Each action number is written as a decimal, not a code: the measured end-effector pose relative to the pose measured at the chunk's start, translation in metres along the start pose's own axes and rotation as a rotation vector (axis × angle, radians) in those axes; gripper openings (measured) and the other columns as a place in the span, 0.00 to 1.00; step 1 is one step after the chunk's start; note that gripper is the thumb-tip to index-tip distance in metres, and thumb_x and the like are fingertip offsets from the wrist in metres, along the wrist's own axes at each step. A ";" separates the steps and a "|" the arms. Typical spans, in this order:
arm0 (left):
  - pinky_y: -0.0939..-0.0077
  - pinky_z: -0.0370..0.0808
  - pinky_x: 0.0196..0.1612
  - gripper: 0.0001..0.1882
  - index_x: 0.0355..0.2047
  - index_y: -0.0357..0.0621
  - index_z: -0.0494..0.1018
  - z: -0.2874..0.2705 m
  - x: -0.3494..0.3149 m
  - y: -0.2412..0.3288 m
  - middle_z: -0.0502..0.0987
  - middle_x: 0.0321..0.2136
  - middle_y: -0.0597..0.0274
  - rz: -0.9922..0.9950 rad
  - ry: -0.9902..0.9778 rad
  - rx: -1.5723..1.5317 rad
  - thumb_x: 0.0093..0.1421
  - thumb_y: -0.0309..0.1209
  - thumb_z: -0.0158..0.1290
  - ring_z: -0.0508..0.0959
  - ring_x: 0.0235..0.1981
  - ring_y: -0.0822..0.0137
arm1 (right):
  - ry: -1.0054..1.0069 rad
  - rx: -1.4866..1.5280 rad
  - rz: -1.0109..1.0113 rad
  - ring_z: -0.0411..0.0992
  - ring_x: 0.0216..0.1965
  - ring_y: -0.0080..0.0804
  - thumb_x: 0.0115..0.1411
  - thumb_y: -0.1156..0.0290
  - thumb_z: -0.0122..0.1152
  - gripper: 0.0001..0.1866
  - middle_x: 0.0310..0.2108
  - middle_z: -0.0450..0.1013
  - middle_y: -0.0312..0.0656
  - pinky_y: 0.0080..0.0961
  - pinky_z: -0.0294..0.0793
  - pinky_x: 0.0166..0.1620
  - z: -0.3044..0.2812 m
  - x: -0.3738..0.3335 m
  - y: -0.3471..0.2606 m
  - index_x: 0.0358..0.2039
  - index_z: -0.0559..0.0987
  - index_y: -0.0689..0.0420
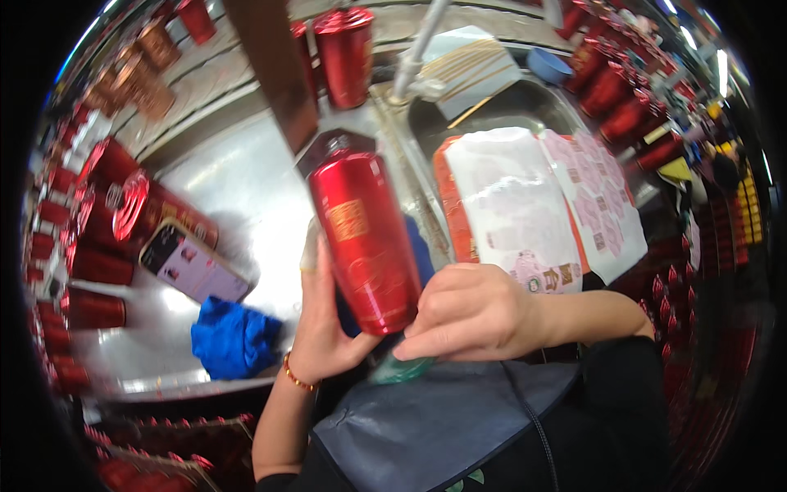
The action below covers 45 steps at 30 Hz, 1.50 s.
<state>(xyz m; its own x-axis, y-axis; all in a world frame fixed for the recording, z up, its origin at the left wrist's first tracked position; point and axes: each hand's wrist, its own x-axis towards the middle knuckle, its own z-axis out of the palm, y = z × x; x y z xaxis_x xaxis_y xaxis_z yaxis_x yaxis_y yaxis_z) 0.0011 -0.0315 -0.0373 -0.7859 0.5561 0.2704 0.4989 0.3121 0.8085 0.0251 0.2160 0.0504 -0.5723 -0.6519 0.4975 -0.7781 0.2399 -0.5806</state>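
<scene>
A shiny red bottle (365, 246) with a gold square emblem leans slightly in front of me, its neck pointing away. My left hand (322, 324) is wrapped round its lower left side, and a beaded bracelet circles that wrist. At the bottle's lower right edge, my right hand (471, 316) is closed with bent fingers. What it holds, if anything, is hidden. Just under those fingers shows a blurred green translucent thing (402, 371), whose kind I cannot make out. Part of a blue cloth appears behind the bottle.
On the metal worktop (275, 197) lie a phone (195, 261) and a crumpled blue cloth (236, 338). Sticker sheets (512, 205) lie to the right, before a sink (541, 107) with thin sticks (463, 70). Red wrapped bottles (343, 57) crowd both sides. A brown post (275, 66) rises ahead.
</scene>
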 end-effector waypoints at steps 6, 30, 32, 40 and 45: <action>0.52 0.48 0.73 0.62 0.74 0.30 0.36 -0.004 -0.004 0.003 0.45 0.72 0.31 0.068 0.034 0.044 0.52 0.38 0.68 0.46 0.74 0.36 | 0.443 -0.487 0.399 0.76 0.34 0.38 0.59 0.72 0.69 0.09 0.28 0.78 0.41 0.30 0.75 0.37 -0.055 0.033 0.079 0.40 0.86 0.56; 0.58 0.53 0.72 0.62 0.75 0.38 0.46 0.008 -0.014 -0.017 0.51 0.72 0.45 -0.056 0.159 0.037 0.48 0.40 0.72 0.55 0.73 0.52 | 0.526 -0.264 0.130 0.72 0.38 0.41 0.54 0.69 0.69 0.13 0.33 0.71 0.37 0.36 0.73 0.37 0.032 -0.023 0.007 0.40 0.80 0.53; 0.57 0.53 0.72 0.60 0.75 0.39 0.46 0.010 -0.012 -0.021 0.50 0.73 0.47 0.013 0.191 0.083 0.49 0.39 0.71 0.54 0.73 0.52 | 0.481 -0.287 0.038 0.72 0.37 0.43 0.52 0.67 0.69 0.10 0.31 0.69 0.37 0.37 0.73 0.39 0.045 -0.031 0.002 0.34 0.78 0.51; 0.47 0.53 0.72 0.69 0.76 0.45 0.42 0.012 0.009 -0.008 0.47 0.74 0.48 0.201 0.258 0.223 0.45 0.61 0.70 0.51 0.74 0.49 | 0.398 -0.023 0.218 0.76 0.41 0.45 0.59 0.61 0.67 0.21 0.37 0.74 0.42 0.39 0.76 0.41 0.063 -0.055 -0.008 0.51 0.77 0.55; 0.44 0.49 0.73 0.57 0.76 0.48 0.40 0.001 0.000 0.017 0.40 0.75 0.38 0.112 0.175 0.362 0.58 0.41 0.67 0.46 0.75 0.40 | 0.353 0.100 0.332 0.76 0.43 0.51 0.67 0.65 0.57 0.12 0.41 0.75 0.46 0.42 0.74 0.46 0.040 -0.072 -0.029 0.50 0.78 0.52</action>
<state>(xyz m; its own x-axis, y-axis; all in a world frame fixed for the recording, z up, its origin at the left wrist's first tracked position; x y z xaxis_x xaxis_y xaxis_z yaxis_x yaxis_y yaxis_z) 0.0099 -0.0255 -0.0241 -0.7541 0.4720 0.4566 0.6565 0.5253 0.5413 0.0991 0.2278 0.0055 -0.8512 -0.2644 0.4534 -0.5203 0.3121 -0.7949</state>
